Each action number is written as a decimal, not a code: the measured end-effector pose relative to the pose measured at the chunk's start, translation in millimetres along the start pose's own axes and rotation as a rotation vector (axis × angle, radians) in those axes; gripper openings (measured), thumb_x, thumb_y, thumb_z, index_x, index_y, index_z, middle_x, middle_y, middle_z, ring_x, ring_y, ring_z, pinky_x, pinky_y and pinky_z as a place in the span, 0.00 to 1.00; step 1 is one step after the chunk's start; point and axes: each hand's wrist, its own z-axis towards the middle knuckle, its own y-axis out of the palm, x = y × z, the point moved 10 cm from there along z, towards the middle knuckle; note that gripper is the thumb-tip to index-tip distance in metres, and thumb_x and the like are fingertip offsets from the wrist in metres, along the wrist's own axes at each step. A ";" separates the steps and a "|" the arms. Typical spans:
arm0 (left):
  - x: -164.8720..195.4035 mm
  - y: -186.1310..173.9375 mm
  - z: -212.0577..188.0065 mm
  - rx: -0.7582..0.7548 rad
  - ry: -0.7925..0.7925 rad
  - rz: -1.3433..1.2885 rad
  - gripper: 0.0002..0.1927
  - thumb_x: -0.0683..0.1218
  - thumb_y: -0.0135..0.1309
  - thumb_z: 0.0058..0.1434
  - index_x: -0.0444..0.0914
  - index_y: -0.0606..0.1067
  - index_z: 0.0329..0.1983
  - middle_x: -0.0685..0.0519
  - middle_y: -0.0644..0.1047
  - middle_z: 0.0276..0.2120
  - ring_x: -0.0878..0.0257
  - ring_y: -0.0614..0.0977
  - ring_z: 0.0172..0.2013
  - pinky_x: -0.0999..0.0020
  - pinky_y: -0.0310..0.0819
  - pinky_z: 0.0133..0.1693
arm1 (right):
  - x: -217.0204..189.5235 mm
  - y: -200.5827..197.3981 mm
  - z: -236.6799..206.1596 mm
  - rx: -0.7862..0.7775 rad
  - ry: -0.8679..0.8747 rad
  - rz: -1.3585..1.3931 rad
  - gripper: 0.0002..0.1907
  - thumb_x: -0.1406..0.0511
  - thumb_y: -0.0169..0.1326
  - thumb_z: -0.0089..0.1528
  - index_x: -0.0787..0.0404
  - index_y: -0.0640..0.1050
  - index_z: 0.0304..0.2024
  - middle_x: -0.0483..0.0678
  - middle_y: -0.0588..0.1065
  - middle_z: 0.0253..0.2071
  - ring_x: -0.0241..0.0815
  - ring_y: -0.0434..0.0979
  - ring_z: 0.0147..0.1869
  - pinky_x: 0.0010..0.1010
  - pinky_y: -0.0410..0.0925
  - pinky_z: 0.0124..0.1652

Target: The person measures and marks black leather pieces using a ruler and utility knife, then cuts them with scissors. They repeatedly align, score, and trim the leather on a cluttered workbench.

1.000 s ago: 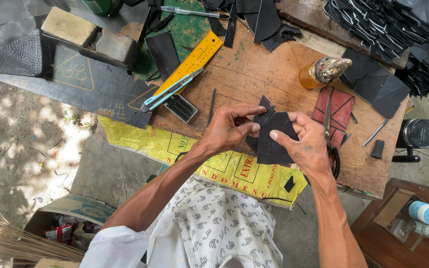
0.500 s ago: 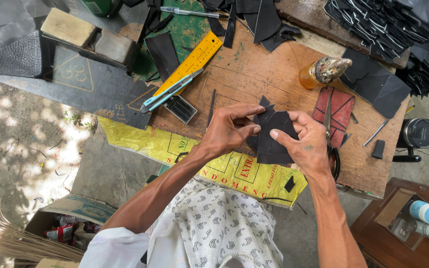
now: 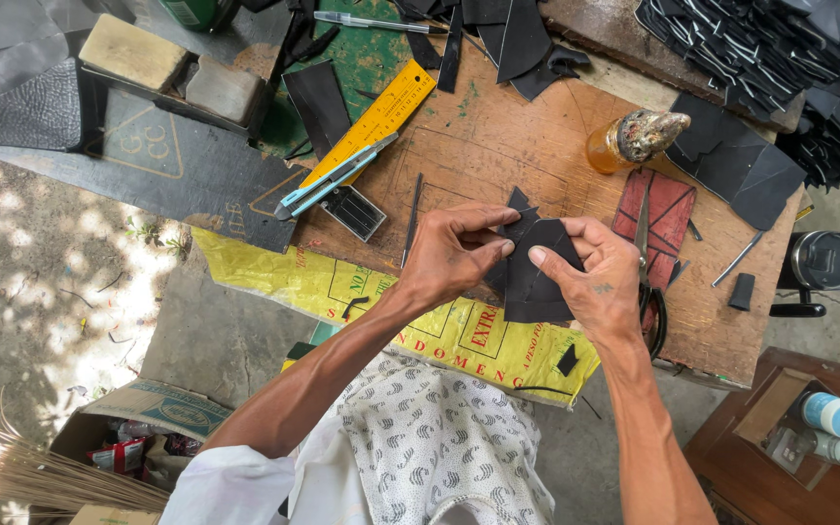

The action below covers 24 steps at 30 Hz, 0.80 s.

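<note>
Both forearms reach forward over the wooden board (image 3: 498,146), wrists bent inward. The left hand (image 3: 449,258) and right hand (image 3: 590,282) pinch a black leather piece (image 3: 537,267) between thumbs and fingertips, held just above the board's near edge (scissors (image 3: 646,272) lie beside the right hand). Its long axis runs away from the person, pointed tip facing the far side.

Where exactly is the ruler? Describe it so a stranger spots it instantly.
Start at the wooden worktable. Near its far left edge, beside a green mat, lies the ruler, slanted, with a blue-grey utility knife across its near end. It is the only long yellow strip among black scraps.
</note>
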 end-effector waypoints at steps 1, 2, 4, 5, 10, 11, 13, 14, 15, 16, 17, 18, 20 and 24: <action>-0.6 -0.2 -1.0 0.004 -0.014 0.002 0.18 0.33 0.60 0.59 0.31 0.79 0.54 0.47 0.81 0.52 0.64 0.85 0.44 0.73 0.83 0.47 | 0.3 0.3 -0.6 0.017 0.004 0.021 0.15 0.76 0.61 0.60 0.71 0.77 0.49 0.50 0.82 0.39 0.30 0.80 0.38 0.20 0.74 0.38; -1.1 -0.4 -1.7 0.008 -0.028 0.004 0.18 0.33 0.60 0.59 0.31 0.79 0.54 0.48 0.80 0.52 0.64 0.85 0.43 0.74 0.83 0.46 | 1.0 0.4 -1.2 0.035 0.009 0.042 0.15 0.76 0.61 0.59 0.72 0.77 0.49 0.51 0.82 0.39 0.30 0.80 0.38 0.20 0.74 0.37; 4.7 -1.0 -2.0 0.016 0.010 0.022 0.18 0.33 0.60 0.59 0.31 0.79 0.54 0.47 0.80 0.51 0.64 0.85 0.44 0.74 0.83 0.46 | 2.5 0.6 -2.0 0.058 0.016 0.075 0.16 0.76 0.61 0.59 0.72 0.77 0.49 0.51 0.82 0.39 0.31 0.80 0.37 0.21 0.74 0.37; 7.7 -1.7 -2.1 0.021 0.029 0.032 0.18 0.33 0.60 0.59 0.31 0.79 0.53 0.47 0.80 0.51 0.64 0.85 0.45 0.74 0.83 0.47 | 3.4 1.5 -1.8 0.062 0.017 0.088 0.16 0.76 0.61 0.59 0.72 0.76 0.49 0.51 0.82 0.39 0.31 0.81 0.37 0.21 0.74 0.36; 14.8 -1.9 -4.0 0.019 0.052 0.060 0.18 0.32 0.60 0.59 0.31 0.79 0.53 0.47 0.81 0.50 0.65 0.85 0.44 0.74 0.84 0.47 | 6.9 4.5 0.6 0.049 0.013 0.110 0.16 0.76 0.62 0.58 0.72 0.76 0.49 0.52 0.82 0.40 0.31 0.81 0.38 0.21 0.74 0.38; 15.1 -2.6 -4.5 0.020 0.050 0.065 0.18 0.32 0.60 0.59 0.31 0.79 0.53 0.47 0.81 0.50 0.65 0.85 0.44 0.74 0.84 0.46 | 8.1 4.8 1.0 0.039 0.021 0.112 0.17 0.76 0.62 0.58 0.72 0.76 0.49 0.51 0.81 0.39 0.31 0.81 0.38 0.21 0.75 0.38; 11.7 -2.3 -5.3 -0.005 0.016 0.090 0.19 0.32 0.58 0.57 0.31 0.79 0.53 0.48 0.81 0.51 0.65 0.84 0.42 0.73 0.82 0.44 | 11.0 6.5 1.5 0.006 0.041 0.112 0.17 0.76 0.62 0.58 0.71 0.76 0.50 0.51 0.82 0.39 0.31 0.81 0.37 0.21 0.75 0.38; 9.5 -2.1 -5.1 -0.018 0.000 0.102 0.20 0.31 0.58 0.56 0.31 0.79 0.54 0.48 0.81 0.51 0.65 0.84 0.41 0.72 0.81 0.42 | 12.2 6.9 1.4 -0.015 0.053 0.107 0.17 0.75 0.61 0.58 0.71 0.76 0.50 0.51 0.82 0.39 0.31 0.80 0.37 0.21 0.75 0.37; 7.5 -2.1 -3.9 -0.029 -0.011 0.091 0.19 0.32 0.57 0.57 0.31 0.79 0.53 0.48 0.81 0.50 0.65 0.84 0.41 0.72 0.82 0.43 | 13.4 7.6 1.5 -0.036 0.064 0.103 0.17 0.75 0.61 0.59 0.70 0.76 0.50 0.51 0.82 0.39 0.30 0.80 0.37 0.21 0.75 0.37; 4.9 -2.1 -2.5 -0.040 -0.023 0.080 0.18 0.32 0.57 0.58 0.31 0.79 0.53 0.48 0.82 0.48 0.65 0.85 0.41 0.72 0.82 0.44 | 13.3 6.8 1.7 -0.037 0.058 0.105 0.16 0.75 0.61 0.59 0.71 0.76 0.50 0.51 0.81 0.40 0.30 0.80 0.38 0.21 0.75 0.38; 1.9 -1.8 -0.9 -0.050 -0.035 0.068 0.17 0.32 0.56 0.59 0.31 0.80 0.52 0.48 0.82 0.47 0.65 0.85 0.41 0.72 0.83 0.45 | 13.4 6.3 2.0 -0.038 0.051 0.108 0.16 0.74 0.62 0.59 0.71 0.76 0.50 0.50 0.81 0.40 0.30 0.80 0.39 0.21 0.75 0.39; 1.4 -4.1 1.4 -0.027 -0.022 0.083 0.16 0.33 0.57 0.59 0.31 0.81 0.51 0.48 0.83 0.46 0.65 0.85 0.41 0.72 0.83 0.45 | 13.3 5.9 2.5 -0.037 0.043 0.111 0.15 0.74 0.62 0.60 0.71 0.77 0.49 0.50 0.81 0.41 0.30 0.80 0.40 0.21 0.75 0.40; 0.0 -6.9 5.0 0.015 0.001 0.111 0.12 0.34 0.59 0.61 0.30 0.83 0.48 0.48 0.84 0.43 0.65 0.85 0.42 0.72 0.81 0.46 | 12.8 6.1 2.5 -0.039 0.024 0.117 0.16 0.75 0.62 0.60 0.72 0.76 0.49 0.50 0.81 0.41 0.31 0.80 0.40 0.21 0.75 0.41; -10.2 -7.8 5.7 0.031 -0.057 0.002 0.13 0.36 0.60 0.59 0.31 0.82 0.48 0.49 0.84 0.43 0.66 0.86 0.43 0.73 0.83 0.47 | 17.6 5.4 2.6 0.001 0.050 0.143 0.16 0.75 0.62 0.58 0.71 0.76 0.48 0.50 0.81 0.39 0.31 0.81 0.39 0.21 0.76 0.39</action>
